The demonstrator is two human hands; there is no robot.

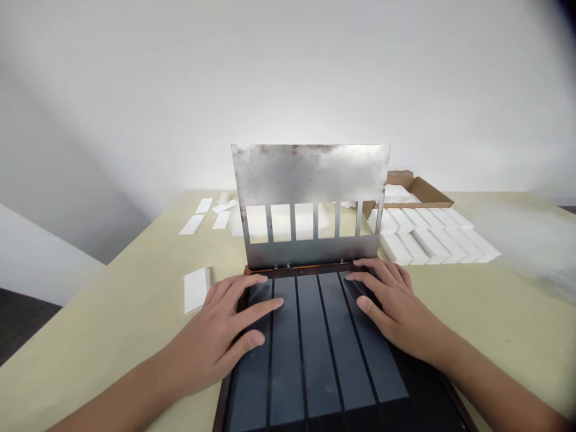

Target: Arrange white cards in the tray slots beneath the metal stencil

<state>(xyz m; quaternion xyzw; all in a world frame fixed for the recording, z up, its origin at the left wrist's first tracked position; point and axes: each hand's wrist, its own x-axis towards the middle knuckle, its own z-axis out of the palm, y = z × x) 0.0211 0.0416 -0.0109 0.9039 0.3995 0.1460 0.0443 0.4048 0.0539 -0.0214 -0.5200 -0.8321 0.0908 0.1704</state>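
Right at the near edge, two bare forearms reach in over a dark tray (pixel 427 402) that lies on a pale yellow-green table (pixel 112 336). The tray holds long dark strips (pixel 315 348) laid side by side, running away from the person, with thin black gaps between them. The left hand (pixel 225 327) lies palm down on the leftmost strips, fingers spread and pointing toward the middle, gripping nothing. The right hand (pixel 389 300) lies flat on the rightmost strips in the same way, fingers apart and stretched toward the tray's far end, also holding nothing. Just beyond the fingertips, a worn metal plate (pixel 310 174) stands upright from the far edge of the tray; a row of upright slots is cut through its lower half, and white shapes show through them. On the table just left of the tray lies a single white block (pixel 195 290). Farther back on the right, white blocks (pixel 432 237) lie in neat rows, with an open cardboard box (pixel 427 191) behind them. On the far left, small white pieces (pixel 202 216) lie scattered near the table's back edge, before a plain pale wall (pixel 288 72).
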